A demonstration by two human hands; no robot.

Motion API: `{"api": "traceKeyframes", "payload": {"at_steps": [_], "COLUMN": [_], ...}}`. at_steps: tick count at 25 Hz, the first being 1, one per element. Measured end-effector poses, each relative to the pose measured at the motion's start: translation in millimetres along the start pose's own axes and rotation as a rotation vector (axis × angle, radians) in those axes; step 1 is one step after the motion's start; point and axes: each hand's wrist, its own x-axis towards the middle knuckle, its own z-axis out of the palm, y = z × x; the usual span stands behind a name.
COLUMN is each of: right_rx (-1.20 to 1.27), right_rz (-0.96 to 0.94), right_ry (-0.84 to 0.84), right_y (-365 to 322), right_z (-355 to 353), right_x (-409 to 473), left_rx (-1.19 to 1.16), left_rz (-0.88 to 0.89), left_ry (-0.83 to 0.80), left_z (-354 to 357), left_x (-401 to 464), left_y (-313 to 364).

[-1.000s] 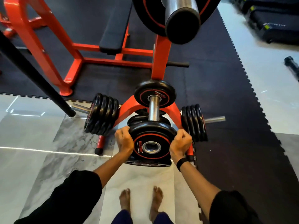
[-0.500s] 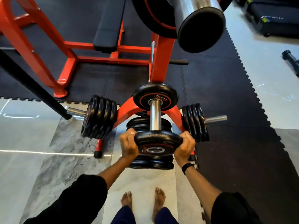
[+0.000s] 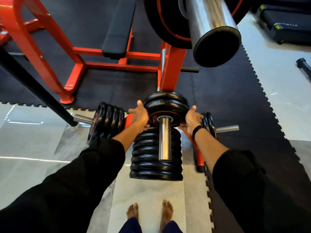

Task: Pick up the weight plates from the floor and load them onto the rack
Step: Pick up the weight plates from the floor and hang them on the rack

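A black weight plate (image 3: 165,108) with a red ring sits on the middle chrome peg (image 3: 164,140) of the orange rack (image 3: 171,64), pushed back against another plate (image 3: 165,97) on that peg. My left hand (image 3: 139,115) presses its left rim and my right hand (image 3: 193,118) its right rim, thumbs underneath and fingers stretched forward. Below the peg, a stack of several black plates (image 3: 156,163) stands on the floor.
Several plates (image 3: 107,121) hang on the rack's left peg and two plates (image 3: 208,123) on its right peg. A thick chrome bar end (image 3: 215,37) juts out overhead. A black pole (image 3: 33,84) slants on the left. My bare feet (image 3: 133,211) stand on marble tiles.
The plate was lifted off the floor stack, threaded onto the middle peg and slid back against the plate there. Both hands moved forward with it and their fingers have opened out.
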Motion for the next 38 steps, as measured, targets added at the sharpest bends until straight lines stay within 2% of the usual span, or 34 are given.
{"api": "traceKeyframes", "payload": {"at_steps": [3, 6, 10, 12, 16, 23, 27, 32, 38], "right_rx": [0.009, -0.038, -0.156, -0.194, -0.187, 0.029, 0.154, 0.318, 0.481], "right_rz": [-0.061, -0.116, -0.241, -0.251, -0.21, -0.11, -0.033, 0.049, 0.162], "right_ry": [-0.068, -0.063, -0.091, -0.106, -0.076, 0.274, 0.507, 0.764, 1.016], "right_y": [22, 25, 36, 48, 83, 181, 266, 380, 498], "right_z": [-7, -6, -25, -49, -116, -304, -417, -540, -648], "right_x": [2, -6, -35, -55, -92, -178, -249, -350, -470], "left_rx": [-0.131, -0.077, 0.05, 0.111, 0.26, 0.629, 0.862, 1.067, 1.143], "left_rz": [0.014, 0.086, 0.349, 0.429, 0.445, 0.615, 0.725, 0.843, 0.925], "left_ry": [-0.037, -0.027, -0.068, -0.183, -0.535, -0.939, -1.176, -1.411, -1.679], "left_z": [0, 6, 12, 19, 51, 165, 221, 259, 304], "left_x": [-3, -14, -58, -86, -141, -284, -404, -553, -720], "left_y": [-20, -29, -33, -32, -33, -94, -152, -240, -342]}}
